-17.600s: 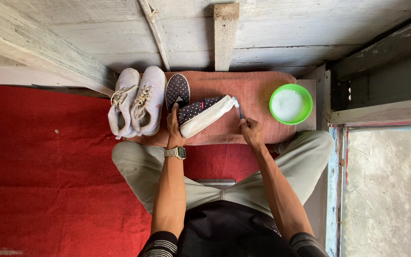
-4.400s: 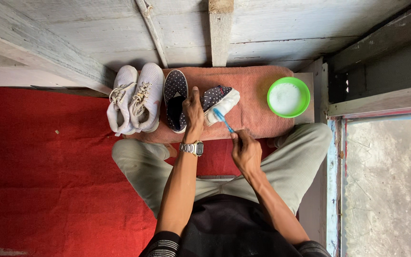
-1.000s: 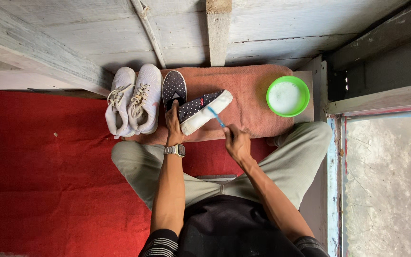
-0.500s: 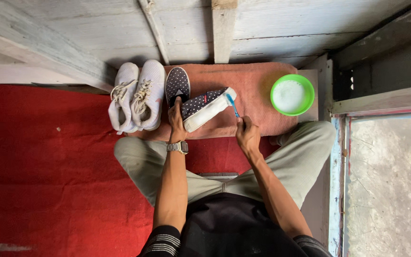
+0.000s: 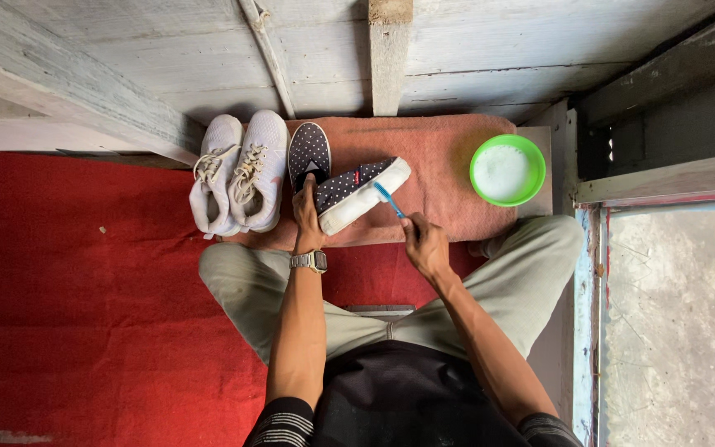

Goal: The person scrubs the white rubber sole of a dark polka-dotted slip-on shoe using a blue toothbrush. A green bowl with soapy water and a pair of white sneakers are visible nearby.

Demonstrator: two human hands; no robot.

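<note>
Shoe: a dark slip-on shoe (image 5: 356,192) with small white dots, a thick white sole and a tiny red tab; it lies tipped on its side on the towel, sole edge turned toward the person, toe pointing up and to the right.
Where it is: on the near half of the towel, just in front of the person's knees, between the two hands.
Left hand: the left hand (image 5: 306,217) is closed on the heel end of the shoe, thumb up over the opening; a metal watch (image 5: 309,261) sits on the wrist.
Right hand: the right hand (image 5: 424,244) is closed around the handle of a blue brush (image 5: 388,199), whose head touches the white sole near the toe.
Towel: a faded pink towel (image 5: 448,178) spread on the floor, carrying the shoes.
Second shoe: the matching dotted shoe (image 5: 309,153) lies upright just behind the left hand, touching the held one.
Sneakers: a pair of white laced sneakers (image 5: 240,172) stands side by side at the towel's left edge, beside the dotted pair.
Bowl: a green bowl (image 5: 507,170) of white foamy liquid sits at the towel's right end, apart from the brush.
Floor: red carpet (image 5: 84,290) on the left, grey wooden boards (image 5: 473,58) beyond the towel.
Person: seated cross-legged in light trousers (image 5: 531,273); the knees frame the towel's near edge.
In the way: the left hand covers the shoe's heel.
</note>
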